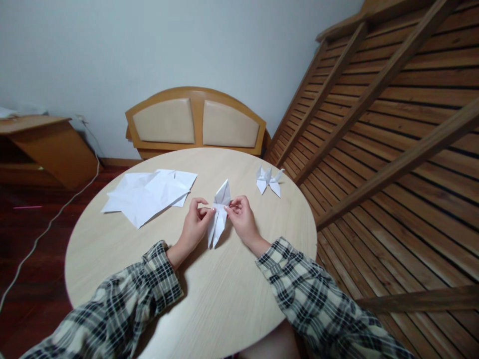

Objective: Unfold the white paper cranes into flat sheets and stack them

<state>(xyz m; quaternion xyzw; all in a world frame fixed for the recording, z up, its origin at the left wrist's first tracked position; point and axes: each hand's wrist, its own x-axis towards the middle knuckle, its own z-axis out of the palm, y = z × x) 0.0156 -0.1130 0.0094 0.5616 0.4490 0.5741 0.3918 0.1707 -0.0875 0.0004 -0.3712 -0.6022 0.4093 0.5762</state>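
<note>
A folded piece of paper (220, 219) is held between the two hands, above the middle of a round table (224, 294). Its near side is gripped at the left edge by the left hand (192, 225), the thumb and fingers being pinched on the paper. The right edge is pinched in the same way by the right hand (243, 220), so the paper is flanked by both hands and touched by both. One broad point is aimed away from the person, and two narrow points are aimed back between the wrists. Whether the fingertips are tucked inside the folds cannot quite be told from this height.

Beyond the left hand, loose paper sheets (149, 197) are spread in an overlapping pile. Beyond the right hand, near the far right rim, two small paper birds (263, 182) are set side by side.
</note>
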